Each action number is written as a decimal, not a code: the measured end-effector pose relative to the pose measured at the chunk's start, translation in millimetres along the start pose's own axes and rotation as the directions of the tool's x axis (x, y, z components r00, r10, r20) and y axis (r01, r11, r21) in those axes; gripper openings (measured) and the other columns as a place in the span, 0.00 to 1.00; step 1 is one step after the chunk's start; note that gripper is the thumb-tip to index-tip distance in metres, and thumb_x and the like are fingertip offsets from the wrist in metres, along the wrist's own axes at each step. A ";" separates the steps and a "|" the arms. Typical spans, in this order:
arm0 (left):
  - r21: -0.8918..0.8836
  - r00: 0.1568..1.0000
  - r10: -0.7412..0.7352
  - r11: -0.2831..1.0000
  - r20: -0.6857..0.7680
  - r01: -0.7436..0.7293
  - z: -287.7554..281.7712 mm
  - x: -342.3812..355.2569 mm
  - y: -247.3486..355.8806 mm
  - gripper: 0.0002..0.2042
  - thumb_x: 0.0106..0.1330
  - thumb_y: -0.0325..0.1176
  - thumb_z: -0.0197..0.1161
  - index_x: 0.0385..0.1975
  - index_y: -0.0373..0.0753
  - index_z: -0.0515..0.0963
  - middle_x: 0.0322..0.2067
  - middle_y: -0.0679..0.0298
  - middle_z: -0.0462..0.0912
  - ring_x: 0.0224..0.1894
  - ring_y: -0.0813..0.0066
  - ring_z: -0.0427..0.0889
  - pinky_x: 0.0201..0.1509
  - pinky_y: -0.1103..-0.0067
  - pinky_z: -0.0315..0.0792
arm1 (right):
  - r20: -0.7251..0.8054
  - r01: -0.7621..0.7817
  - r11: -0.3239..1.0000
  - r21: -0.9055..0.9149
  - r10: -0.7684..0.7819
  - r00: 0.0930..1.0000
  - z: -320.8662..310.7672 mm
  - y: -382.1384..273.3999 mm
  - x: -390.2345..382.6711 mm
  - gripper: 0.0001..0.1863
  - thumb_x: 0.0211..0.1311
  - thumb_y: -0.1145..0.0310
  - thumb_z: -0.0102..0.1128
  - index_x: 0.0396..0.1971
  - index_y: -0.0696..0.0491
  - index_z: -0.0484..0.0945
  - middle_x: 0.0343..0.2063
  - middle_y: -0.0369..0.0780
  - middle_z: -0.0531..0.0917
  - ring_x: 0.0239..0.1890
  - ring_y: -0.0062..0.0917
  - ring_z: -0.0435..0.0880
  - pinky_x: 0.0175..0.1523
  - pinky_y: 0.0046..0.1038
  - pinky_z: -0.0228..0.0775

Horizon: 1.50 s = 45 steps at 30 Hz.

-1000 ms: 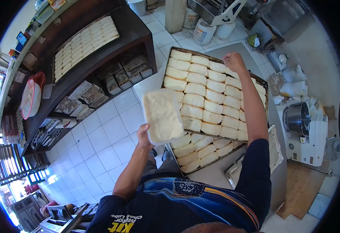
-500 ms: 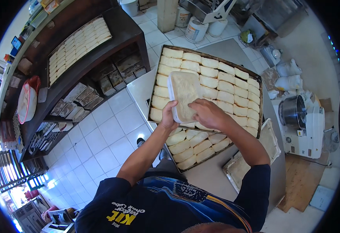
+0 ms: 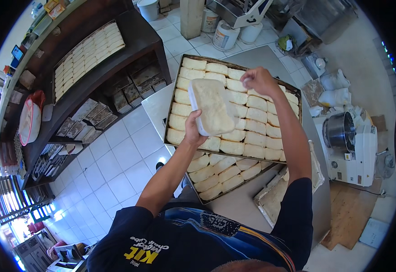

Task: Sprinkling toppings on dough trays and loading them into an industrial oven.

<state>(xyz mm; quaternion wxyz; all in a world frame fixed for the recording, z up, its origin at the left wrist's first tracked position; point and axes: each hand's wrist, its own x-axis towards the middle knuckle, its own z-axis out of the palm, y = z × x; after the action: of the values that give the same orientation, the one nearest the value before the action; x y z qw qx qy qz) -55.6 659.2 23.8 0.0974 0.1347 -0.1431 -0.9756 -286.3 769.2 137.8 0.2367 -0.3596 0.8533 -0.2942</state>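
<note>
Across the centre and right of the frame, a grey metal table (image 3: 234, 199), with a large dark-rimmed tray (image 3: 174, 93) set slantwise at the middle. Just below, toward the lower centre, a second batch of rolls (image 3: 227, 174), partly covered by that tray. Over the tray's left part, a white tub (image 3: 193, 97), tilted a little and filled with a pale, crumbly-looking mass (image 3: 213, 106). On the tub's lower left side, the left hand (image 3: 192, 131), gripping firmly, thumb against the wall. Best to hold it nearly level, well inside the tray's edge, to catch stray bits. Near the tray's upper right, the right hand (image 3: 260, 82), raised above the rows, fingers bunched at the tips; whitish there, but cannot tell whether from a pinch of the mass. Beneath, pale rolls (image 3: 256, 114), packed side by side in rows. For even cover, probably wise to release little at once, low over the tops, without pressing them.
</note>
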 end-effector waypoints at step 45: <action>-0.012 1.000 0.008 1.000 0.025 -0.007 -57.4 -168.8 18.6 0.30 0.52 0.42 0.52 0.57 0.37 0.61 0.52 0.50 0.70 0.48 0.55 0.73 0.49 0.65 0.70 | -0.177 -0.088 0.932 -0.350 0.026 0.984 31.4 -15.0 -118.3 0.07 0.44 0.79 0.54 0.24 0.60 0.80 0.22 0.45 0.81 0.24 0.36 0.78 0.36 0.32 0.70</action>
<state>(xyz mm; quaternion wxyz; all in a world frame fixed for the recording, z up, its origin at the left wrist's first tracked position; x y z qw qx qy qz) 123.4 665.7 16.1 0.1001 0.1211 -0.1391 -0.9777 -185.4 839.3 148.2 0.1027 -0.3455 0.9195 -0.1569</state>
